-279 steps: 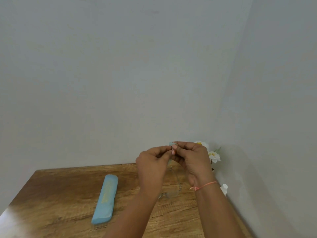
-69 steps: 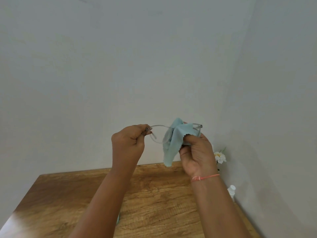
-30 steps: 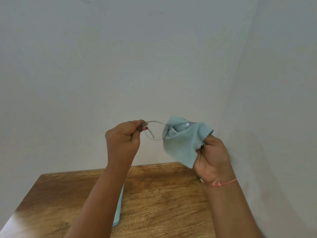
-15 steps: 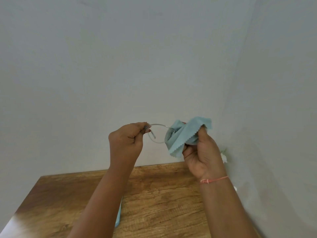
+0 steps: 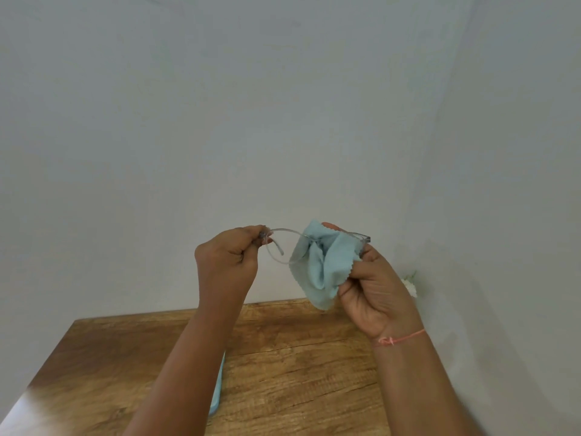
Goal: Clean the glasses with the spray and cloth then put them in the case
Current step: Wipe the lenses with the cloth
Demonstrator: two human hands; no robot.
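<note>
I hold clear-framed glasses (image 5: 284, 234) up in front of the wall, well above the table. My left hand (image 5: 228, 262) pinches their left corner. My right hand (image 5: 374, 287) pinches a light blue cloth (image 5: 323, 265) around the right lens; the cloth hides that lens and hangs down below it. The frame's right corner pokes out past the cloth. A light blue case (image 5: 218, 388) lies on the wooden table (image 5: 298, 366), mostly hidden behind my left forearm. No spray bottle shows.
White walls meet in a corner at the right. A white flower (image 5: 410, 286) peeks out behind my right hand by the corner. The table's left edge runs diagonally toward the bottom left.
The cloth has been shifted and re-bunched over the right lens and now hangs lower again. Both hands stay raised, with my left hand's pinch on the frame unchanged.
</note>
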